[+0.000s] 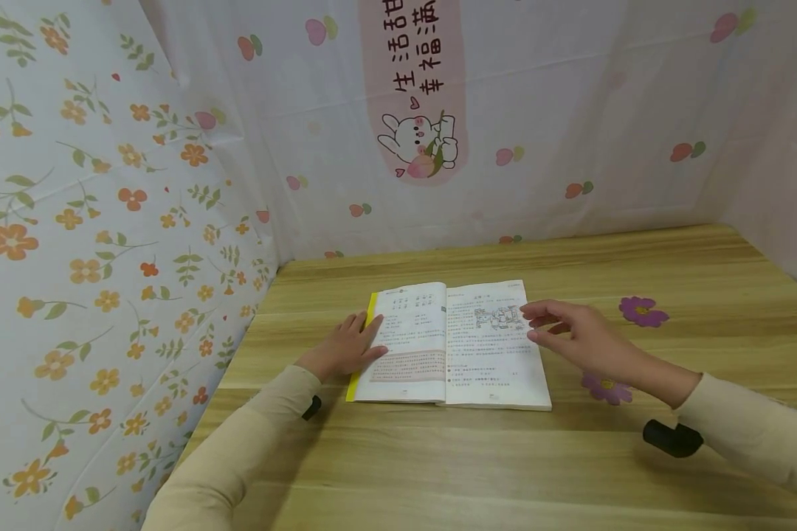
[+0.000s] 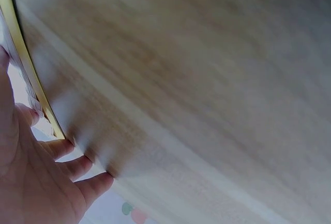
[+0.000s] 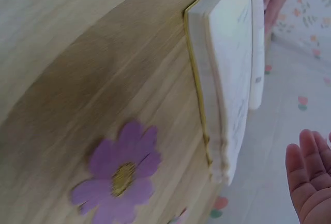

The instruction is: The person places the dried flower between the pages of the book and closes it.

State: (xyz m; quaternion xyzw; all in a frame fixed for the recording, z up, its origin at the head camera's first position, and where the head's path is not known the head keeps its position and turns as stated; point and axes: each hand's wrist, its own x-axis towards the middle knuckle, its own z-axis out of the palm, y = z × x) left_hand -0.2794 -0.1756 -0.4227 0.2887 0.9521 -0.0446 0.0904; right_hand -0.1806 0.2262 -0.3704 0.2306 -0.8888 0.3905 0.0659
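Left fingers (image 1: 372, 330) on open book (image 1: 458, 343), lettering “幸福” (image 1: 432, 74) on backdrop (image 1: 538, 96)

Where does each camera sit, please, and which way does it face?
Head: worn on the head, facing forward and down at the book, table and cloth; both sleeves, the left grip and right grip show.
Left wrist: on that wrist, looking over the table past the book's yellow edge; the left grip shows at lower left.
Right wrist: on that wrist, facing a purple flower and the book; the right grip's fingers show.
Head and right wrist share the book and flower.
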